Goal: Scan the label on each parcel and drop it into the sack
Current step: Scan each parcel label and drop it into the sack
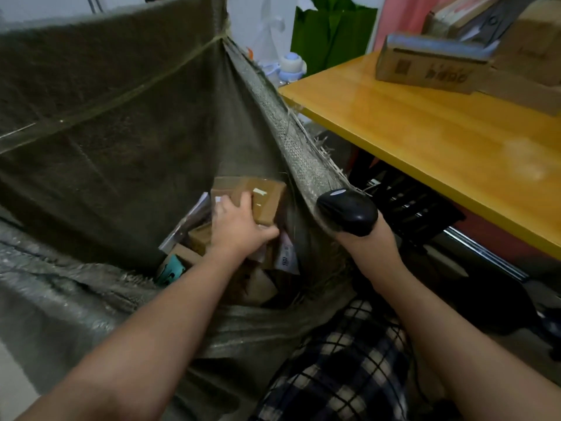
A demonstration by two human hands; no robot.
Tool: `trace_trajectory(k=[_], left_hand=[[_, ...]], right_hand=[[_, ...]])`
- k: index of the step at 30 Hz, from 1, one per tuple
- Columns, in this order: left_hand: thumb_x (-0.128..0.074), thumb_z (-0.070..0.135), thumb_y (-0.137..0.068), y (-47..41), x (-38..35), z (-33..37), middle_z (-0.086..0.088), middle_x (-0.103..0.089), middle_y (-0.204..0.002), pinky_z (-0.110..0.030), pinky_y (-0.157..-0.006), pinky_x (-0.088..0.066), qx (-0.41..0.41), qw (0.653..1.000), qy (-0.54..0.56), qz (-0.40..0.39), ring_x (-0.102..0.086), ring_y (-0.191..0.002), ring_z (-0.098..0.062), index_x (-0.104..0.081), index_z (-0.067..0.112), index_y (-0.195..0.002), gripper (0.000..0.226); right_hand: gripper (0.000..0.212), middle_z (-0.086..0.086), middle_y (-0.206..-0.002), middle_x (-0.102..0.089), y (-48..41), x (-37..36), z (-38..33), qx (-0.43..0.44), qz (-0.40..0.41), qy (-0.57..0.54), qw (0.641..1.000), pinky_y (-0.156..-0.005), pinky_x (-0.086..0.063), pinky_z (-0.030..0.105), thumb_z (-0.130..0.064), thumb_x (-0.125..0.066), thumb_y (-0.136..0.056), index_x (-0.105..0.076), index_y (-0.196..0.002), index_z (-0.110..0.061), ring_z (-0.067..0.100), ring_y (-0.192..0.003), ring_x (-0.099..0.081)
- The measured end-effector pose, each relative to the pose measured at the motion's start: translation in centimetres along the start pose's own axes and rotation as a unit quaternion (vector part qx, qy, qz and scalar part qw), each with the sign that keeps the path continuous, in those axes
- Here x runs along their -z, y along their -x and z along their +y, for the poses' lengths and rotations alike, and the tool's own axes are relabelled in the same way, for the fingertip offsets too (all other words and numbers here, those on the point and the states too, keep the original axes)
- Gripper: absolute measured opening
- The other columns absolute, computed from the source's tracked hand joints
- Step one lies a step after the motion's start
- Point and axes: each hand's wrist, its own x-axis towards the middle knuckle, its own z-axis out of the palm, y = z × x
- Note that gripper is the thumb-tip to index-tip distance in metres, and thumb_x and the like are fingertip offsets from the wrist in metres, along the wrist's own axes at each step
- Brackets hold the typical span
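Left hand (236, 226) grips a brown parcel (268, 202) inside the sack (121, 132); right hand (368, 240) apparently clasps the black scanner (349, 211).

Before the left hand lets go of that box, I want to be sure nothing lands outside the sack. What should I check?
1. Parcel is within the sack walls, above the other parcels: ok.
2. Left hand grips the parcel: ok.
3. Sack mouth stands open: ok.
4. Right hand with the scanner sits at the sack's edge, beside the drop path: ok.
5. Label scanned: cannot tell.
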Motion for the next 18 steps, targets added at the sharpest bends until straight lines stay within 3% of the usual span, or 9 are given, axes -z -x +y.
trace_trajectory(k=[2, 7, 9, 11, 14, 18], left_hand=[[-0.062, 0.064, -0.070, -0.3, -0.3, 0.2, -0.020, -0.032, -0.132, -0.045, -0.104, -0.032, -0.009, 1.000, -0.013, 0.010, -0.032, -0.124, -0.038, -0.029, 0.021, -0.138, 0.086], [-0.062, 0.059, -0.079, -0.6, -1.8, 0.9, -0.016, -0.033, -0.136, -0.045, -0.105, -0.034, 0.060, 0.979, 0.185, -0.065, -0.036, -0.127, -0.038, -0.029, 0.025, -0.139, 0.077], [-0.058, 0.064, -0.081, -0.5, -3.0, 0.3, -0.018, -0.030, -0.140, -0.046, -0.107, -0.031, 0.074, 0.983, 0.132, -0.107, -0.033, -0.130, -0.039, -0.024, 0.023, -0.145, 0.083], [-0.049, 0.068, -0.084, -0.5, -3.6, -0.5, -0.020, -0.032, -0.142, -0.046, -0.107, -0.030, 0.053, 0.990, 0.012, -0.133, -0.032, -0.131, -0.039, -0.027, 0.018, -0.146, 0.083], [-0.044, 0.065, -0.088, -0.4, -3.1, -0.4, -0.019, -0.033, -0.145, -0.046, -0.109, -0.029, -0.009, 0.996, -0.046, -0.081, -0.029, -0.133, -0.036, -0.041, 0.013, -0.139, 0.073], [-0.053, 0.043, -0.093, 0.7, 0.1, 2.3, -0.014, -0.039, -0.141, -0.041, -0.107, -0.030, -0.107, 0.992, 0.023, 0.062, -0.034, -0.129, -0.032, -0.049, 0.013, -0.132, 0.050]], right_hand=[[0.059, -0.016, -0.103, -0.056, 0.2, 0.7, 0.3, 0.007, -0.005, 0.005, 1.000, -0.082, -0.042, 0.023, -0.015, -0.078, -0.077, -0.050, -0.128, -0.022, 0.007, -0.100, -0.054], [0.048, -0.018, -0.094, -0.056, 0.2, 0.5, 0.8, 0.012, -0.008, 0.039, 0.999, -0.069, -0.043, 0.023, -0.011, -0.073, -0.077, -0.047, -0.112, -0.029, 0.004, -0.087, -0.056], [0.046, -0.019, -0.091, -0.054, 0.1, 0.5, 0.8, 0.014, 0.000, 0.041, 0.999, -0.067, -0.041, 0.022, -0.011, -0.072, -0.078, -0.046, -0.111, -0.029, -0.001, -0.083, -0.052], [0.045, -0.020, -0.090, -0.054, 0.0, 0.8, 0.7, 0.017, -0.004, 0.057, 0.998, -0.065, -0.040, 0.020, -0.011, -0.071, -0.079, -0.046, -0.112, -0.028, 0.001, -0.082, -0.052], [0.052, -0.018, -0.095, -0.056, -0.2, 1.7, 1.0, 0.014, -0.002, 0.077, 0.997, -0.066, -0.040, 0.015, -0.009, -0.072, -0.079, -0.049, -0.123, -0.025, 0.007, -0.091, -0.053], [0.057, -0.005, -0.106, -0.055, -0.9, 3.7, 0.8, -0.009, 0.057, 0.087, 0.995, -0.085, -0.041, 0.027, -0.015, -0.076, -0.078, -0.050, -0.129, -0.018, 0.016, -0.104, -0.054]])
